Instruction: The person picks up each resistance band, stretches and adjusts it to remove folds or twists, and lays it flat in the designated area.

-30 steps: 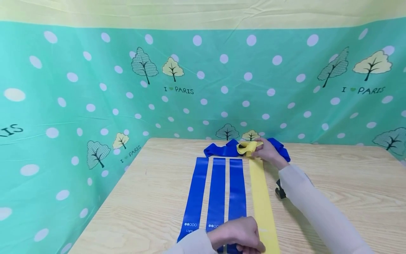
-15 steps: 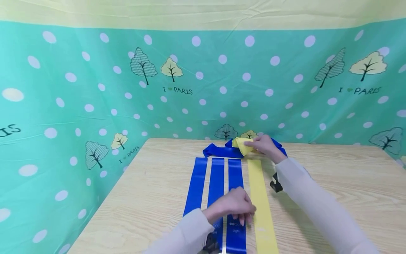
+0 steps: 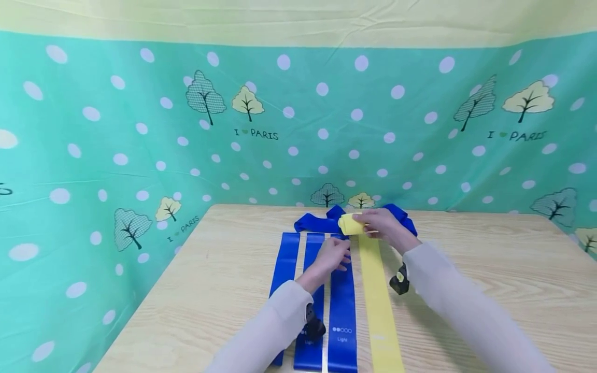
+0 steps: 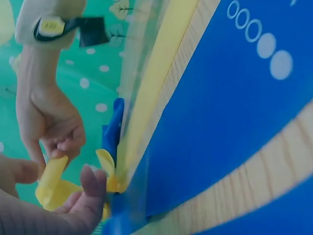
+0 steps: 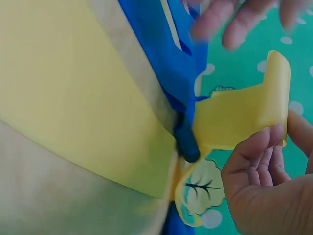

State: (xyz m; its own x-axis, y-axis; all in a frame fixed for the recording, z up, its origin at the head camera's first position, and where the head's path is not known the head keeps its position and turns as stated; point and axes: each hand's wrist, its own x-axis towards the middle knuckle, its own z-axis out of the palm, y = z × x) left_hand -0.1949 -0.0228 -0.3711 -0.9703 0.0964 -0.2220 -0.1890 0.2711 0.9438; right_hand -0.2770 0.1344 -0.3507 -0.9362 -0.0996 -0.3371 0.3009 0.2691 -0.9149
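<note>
A yellow resistance band (image 3: 380,305) lies lengthwise on the table, its far end lifted and rolled into a small coil (image 3: 351,224). My right hand (image 3: 384,224) pinches this coil between thumb and fingers, which shows plainly in the right wrist view, where the coil (image 5: 276,98) stands upright. My left hand (image 3: 330,254) is just left of the coil, above the blue bands, with fingers loosely spread and apart from the yellow band in the right wrist view. Left of the yellow band lie several blue bands (image 3: 342,311) side by side, with dots and "Light" printed on them.
Loose blue band ends (image 3: 314,224) are bunched along the table's far edge, partly behind the right hand. A green dotted curtain (image 3: 280,129) hangs right behind the wooden table (image 3: 489,269). Small black devices are strapped at both wrists.
My left hand has moved from the near end of the bands up to the far end, beside the coil. The right hand has turned the yellow end into a tidier roll, shifting slightly left.
</note>
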